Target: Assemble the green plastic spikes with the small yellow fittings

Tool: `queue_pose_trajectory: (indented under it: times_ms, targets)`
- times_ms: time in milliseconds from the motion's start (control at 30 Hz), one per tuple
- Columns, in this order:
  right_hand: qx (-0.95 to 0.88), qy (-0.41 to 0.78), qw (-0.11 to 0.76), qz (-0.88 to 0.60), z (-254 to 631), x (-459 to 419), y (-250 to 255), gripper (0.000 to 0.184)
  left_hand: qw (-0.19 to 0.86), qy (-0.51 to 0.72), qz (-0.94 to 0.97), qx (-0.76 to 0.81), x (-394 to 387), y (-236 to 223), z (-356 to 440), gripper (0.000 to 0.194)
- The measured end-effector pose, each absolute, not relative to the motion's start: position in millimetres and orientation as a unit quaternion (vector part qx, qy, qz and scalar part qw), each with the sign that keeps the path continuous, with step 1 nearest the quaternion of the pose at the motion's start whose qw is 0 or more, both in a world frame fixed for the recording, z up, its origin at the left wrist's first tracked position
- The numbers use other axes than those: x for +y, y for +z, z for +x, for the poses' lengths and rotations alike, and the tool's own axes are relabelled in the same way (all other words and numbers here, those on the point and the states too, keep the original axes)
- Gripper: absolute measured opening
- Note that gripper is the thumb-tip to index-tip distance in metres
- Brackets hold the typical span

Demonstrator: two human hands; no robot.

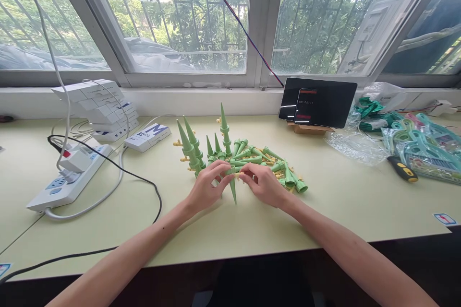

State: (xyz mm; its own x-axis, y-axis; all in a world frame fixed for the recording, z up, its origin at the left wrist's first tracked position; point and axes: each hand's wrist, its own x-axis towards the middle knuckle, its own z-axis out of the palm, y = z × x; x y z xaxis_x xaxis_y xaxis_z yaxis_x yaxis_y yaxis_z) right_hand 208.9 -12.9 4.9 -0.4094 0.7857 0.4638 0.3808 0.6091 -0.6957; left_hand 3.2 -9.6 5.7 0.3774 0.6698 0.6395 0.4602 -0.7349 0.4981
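A green plastic watering spike (233, 191) is pinched at its collar by my left hand (211, 182), its pointed end hanging downward. At its side, my right hand (262, 183) pinches a small yellow valve (237, 175), which touches or sits in the collar; I cannot tell which. Behind my left hand, several green spikes (187, 143) stand point up in stacks, with yellow valves sticking out of their sides. A heap of loose green spikes (248, 155) and yellow pieces lies just beyond and to the right of my right hand.
On the left lie a white power strip (77, 180), cables and white boxes (108, 108). A tablet (326, 103) with a phone before it leans on a cardboard stand (311, 128). Plastic bags (425, 148) and a yellow-black tool handle (402, 169) are at the right. Windows close off the back.
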Motion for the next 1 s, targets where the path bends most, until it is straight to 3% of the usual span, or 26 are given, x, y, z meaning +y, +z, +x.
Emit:
queue_pose_trajectory:
  times_ms: [200,600,867,1000]
  targets:
    - [-0.801,0.242,0.4,-0.374,208.1,-13.4,6.3,0.025,0.119,0.436,0.822,0.345,-10.2,5.8,3.3,0.007]
    - [-0.791,0.26,0.424,-0.356,208.8,-13.7,3.5,0.009,0.126,0.437,0.819,0.351,-9.0,4.2,2.0,0.009]
    - [-0.797,0.247,0.408,-0.37,208.8,-12.7,5.2,0.023,0.123,0.438,0.819,0.348,-9.5,4.9,1.8,0.008]
    - [-0.79,0.242,0.429,-0.365,208.6,-13.2,3.7,0.011,0.132,0.437,0.818,0.349,-9.4,5.4,2.1,0.008]
